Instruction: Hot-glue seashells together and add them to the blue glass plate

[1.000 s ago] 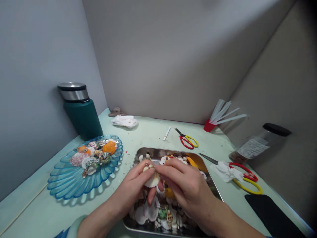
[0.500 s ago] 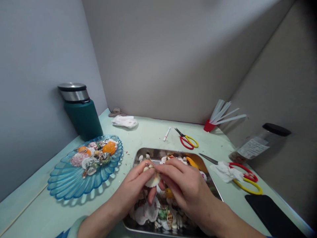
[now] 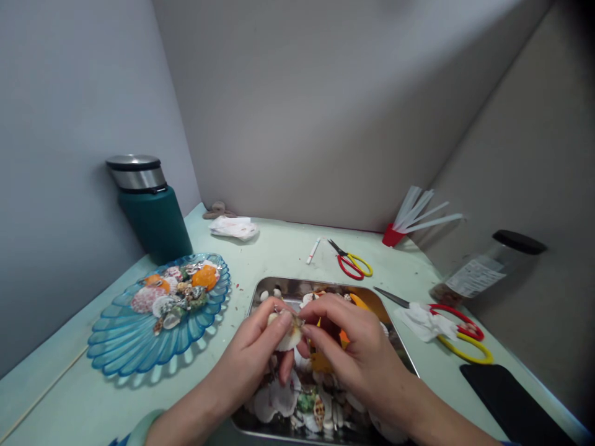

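My left hand (image 3: 251, 362) pinches a pale cream scallop shell (image 3: 289, 337) between thumb and fingers, held over a metal tray (image 3: 283, 288) full of several mixed seashells. My right hand (image 3: 357, 353) meets it from the right, its fingertips pinched at the shell's top edge on something small that I cannot make out. A tiny metal ring or hook shows at the shell's upper left. Both hands hover above the tray's middle.
A blue scalloped glass plate (image 3: 125, 344) with several shells lies at the left, a green flask (image 3: 151, 214) behind it. Two red-and-yellow scissors (image 3: 353, 265) (image 3: 460, 337), crumpled tissue (image 3: 421, 319), a red cup of white sticks (image 3: 395, 234), a jar (image 3: 488, 269) and a black object (image 3: 506, 402) sit at the right.
My right hand has lifted and opened slightly at the fingers, uncovering orange shells in the tray beneath. The left hand still grips the cream shell in the same spot.
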Demonstrator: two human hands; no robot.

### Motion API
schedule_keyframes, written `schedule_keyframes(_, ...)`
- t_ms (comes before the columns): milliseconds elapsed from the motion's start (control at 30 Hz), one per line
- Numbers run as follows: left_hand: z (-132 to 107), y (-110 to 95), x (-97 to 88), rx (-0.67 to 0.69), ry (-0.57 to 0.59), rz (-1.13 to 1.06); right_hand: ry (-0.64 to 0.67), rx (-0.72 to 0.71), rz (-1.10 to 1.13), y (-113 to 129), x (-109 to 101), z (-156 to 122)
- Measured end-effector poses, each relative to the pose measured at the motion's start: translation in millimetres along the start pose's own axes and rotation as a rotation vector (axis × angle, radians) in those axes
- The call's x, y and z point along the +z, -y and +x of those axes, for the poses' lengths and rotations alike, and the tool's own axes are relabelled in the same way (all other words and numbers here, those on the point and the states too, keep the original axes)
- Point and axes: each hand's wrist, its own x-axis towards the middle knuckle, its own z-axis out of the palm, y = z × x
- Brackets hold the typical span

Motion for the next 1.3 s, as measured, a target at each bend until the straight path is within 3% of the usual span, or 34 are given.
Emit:
schedule_keyframes(300,2,0,0.7,-0.001,-0.025,-0.002,-0.001,0.008,-0.02,-4,3,-1)
schedule_keyframes(633,3,1,0.2,-0.015,-0.036,-0.031,0.038,-0.125,-0.11,-9,5,-3)
schedule_keyframes(900,4,3,-0.9,-0.027,-0.024,-0.046,0.039,-0.142,-0.123,-11,6,-4)
schedule_keyframes(1100,2,4,-1.8,0.006,0.057,-0.136,0.019,-0.117,-0.117,-11,4,-1)
schedule_keyframes(1300,1,7,-2.9,-0.03,0.041,-0.112,0.029,-0.095,-0.139,-7,2,-1)
